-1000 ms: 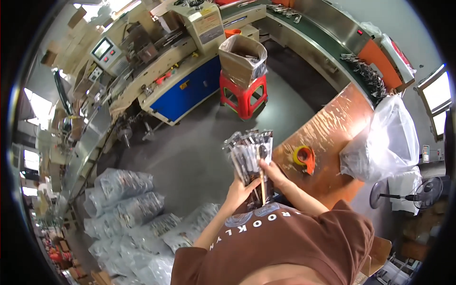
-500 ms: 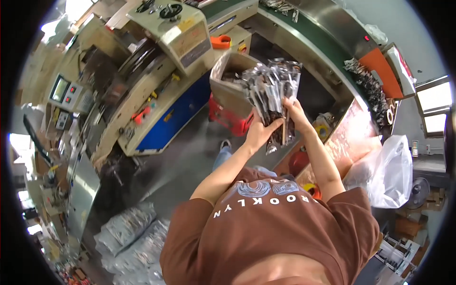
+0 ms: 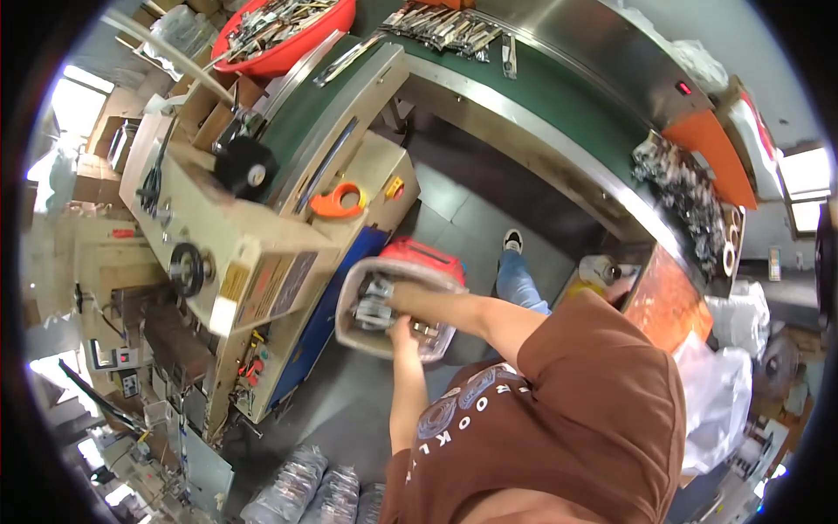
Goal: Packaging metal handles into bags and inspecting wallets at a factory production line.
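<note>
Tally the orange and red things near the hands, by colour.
Red: 2, the stool under the carton and the tub of packets.
Orange: 2, the tape dispenser and the machine panel.
Total: 4

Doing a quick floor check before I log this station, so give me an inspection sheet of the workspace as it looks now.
Surface: grey tiled floor; long green conveyor belt with steel edging.
Job's things: open cardboard box on a red plastic stool, shiny packets inside.
Clutter: red round basin of packets; orange tape dispenser; clear bagged bundles.
Hands: left hand and right hand both reach into the box; fingers hidden.
Cables: nothing seen.
Surroundings: beige packing machine; white plastic sack.
</note>
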The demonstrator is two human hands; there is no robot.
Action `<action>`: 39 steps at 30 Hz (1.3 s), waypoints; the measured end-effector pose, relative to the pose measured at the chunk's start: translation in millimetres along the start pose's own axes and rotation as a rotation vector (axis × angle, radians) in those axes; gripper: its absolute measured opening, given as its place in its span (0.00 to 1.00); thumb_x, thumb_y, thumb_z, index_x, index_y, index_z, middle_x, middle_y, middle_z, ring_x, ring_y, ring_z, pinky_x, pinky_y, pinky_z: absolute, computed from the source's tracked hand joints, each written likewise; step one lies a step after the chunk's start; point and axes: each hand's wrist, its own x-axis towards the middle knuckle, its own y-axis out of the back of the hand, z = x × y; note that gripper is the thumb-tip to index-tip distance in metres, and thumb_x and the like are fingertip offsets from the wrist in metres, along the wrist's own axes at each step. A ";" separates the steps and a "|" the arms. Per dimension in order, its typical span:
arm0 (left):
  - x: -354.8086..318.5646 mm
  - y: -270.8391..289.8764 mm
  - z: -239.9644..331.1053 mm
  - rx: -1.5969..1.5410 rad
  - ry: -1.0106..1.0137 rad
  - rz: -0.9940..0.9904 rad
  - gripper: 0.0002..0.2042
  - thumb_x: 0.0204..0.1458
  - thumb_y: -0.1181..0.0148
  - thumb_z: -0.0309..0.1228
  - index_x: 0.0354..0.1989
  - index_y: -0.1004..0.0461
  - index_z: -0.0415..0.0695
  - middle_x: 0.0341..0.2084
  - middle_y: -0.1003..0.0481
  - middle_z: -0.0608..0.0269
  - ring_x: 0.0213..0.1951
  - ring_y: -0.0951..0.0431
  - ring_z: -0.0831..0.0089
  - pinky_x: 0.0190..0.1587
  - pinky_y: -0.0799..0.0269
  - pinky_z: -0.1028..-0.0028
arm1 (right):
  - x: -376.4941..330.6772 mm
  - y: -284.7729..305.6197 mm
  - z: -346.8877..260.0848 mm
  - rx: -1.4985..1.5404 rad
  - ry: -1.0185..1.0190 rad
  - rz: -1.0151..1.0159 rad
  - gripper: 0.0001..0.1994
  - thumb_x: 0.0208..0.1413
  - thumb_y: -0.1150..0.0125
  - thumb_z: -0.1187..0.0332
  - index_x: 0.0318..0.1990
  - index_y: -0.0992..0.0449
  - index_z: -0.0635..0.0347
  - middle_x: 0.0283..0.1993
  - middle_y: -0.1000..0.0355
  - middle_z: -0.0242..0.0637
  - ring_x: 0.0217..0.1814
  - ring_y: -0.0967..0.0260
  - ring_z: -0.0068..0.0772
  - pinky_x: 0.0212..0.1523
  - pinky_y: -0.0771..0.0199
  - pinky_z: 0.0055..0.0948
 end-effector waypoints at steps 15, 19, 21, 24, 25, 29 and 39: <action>-54.1 -359.9 108.8 1.053 -1.098 0.271 0.33 0.45 0.44 0.28 0.58 0.53 0.31 0.56 0.47 0.41 0.58 0.48 0.51 0.60 0.54 0.62 | -169.9 433.8 271.7 0.200 -0.323 1.001 0.14 0.45 0.46 0.62 0.37 0.25 0.61 0.35 0.26 0.42 0.39 0.28 0.36 0.39 0.28 0.32; -12.7 -470.9 126.6 1.075 -0.973 0.016 0.31 0.45 0.44 0.27 0.57 0.49 0.33 0.53 0.42 0.43 0.55 0.42 0.53 0.58 0.49 0.63 | -171.5 521.8 319.2 0.630 -0.382 0.983 0.12 0.51 0.45 0.62 0.38 0.29 0.60 0.27 0.31 0.31 0.25 0.33 0.21 0.22 0.32 0.22; 29.6 -518.7 136.7 0.962 -0.828 -0.126 0.30 0.46 0.46 0.27 0.58 0.51 0.33 0.53 0.42 0.43 0.55 0.41 0.53 0.58 0.49 0.63 | -167.0 553.3 316.8 0.610 -0.432 1.013 0.12 0.50 0.44 0.62 0.38 0.29 0.60 0.26 0.32 0.31 0.25 0.33 0.22 0.22 0.33 0.22; 91.9 -591.5 167.6 0.862 -0.692 -0.185 0.31 0.46 0.45 0.28 0.57 0.51 0.32 0.52 0.41 0.41 0.54 0.39 0.55 0.57 0.46 0.64 | -146.3 593.4 302.4 0.647 -0.499 0.908 0.14 0.50 0.43 0.61 0.39 0.30 0.61 0.28 0.31 0.32 0.26 0.33 0.23 0.23 0.30 0.24; 119.7 -606.8 177.7 0.873 -0.702 -0.162 0.33 0.45 0.43 0.31 0.57 0.51 0.30 0.51 0.40 0.40 0.54 0.39 0.54 0.57 0.46 0.65 | -135.5 599.5 300.2 0.693 -0.536 0.966 0.16 0.50 0.43 0.60 0.40 0.31 0.63 0.29 0.31 0.34 0.26 0.33 0.24 0.23 0.29 0.25; 183.8 -704.6 230.7 0.573 -0.439 -0.077 0.41 0.43 0.38 0.33 0.58 0.61 0.27 0.54 0.46 0.38 0.54 0.41 0.57 0.56 0.47 0.70 | -99.6 625.9 327.1 0.442 -0.786 1.238 0.32 0.45 0.41 0.51 0.52 0.39 0.67 0.49 0.39 0.55 0.47 0.37 0.48 0.42 0.29 0.39; 221.1 -749.2 244.2 0.417 -0.034 -0.095 0.36 0.42 0.37 0.29 0.55 0.56 0.38 0.37 0.33 0.57 0.31 0.30 0.73 0.29 0.30 0.74 | 24.8 722.4 194.1 0.469 -0.618 1.260 0.36 0.42 0.42 0.49 0.53 0.41 0.70 0.51 0.43 0.62 0.58 0.54 0.59 0.57 0.51 0.47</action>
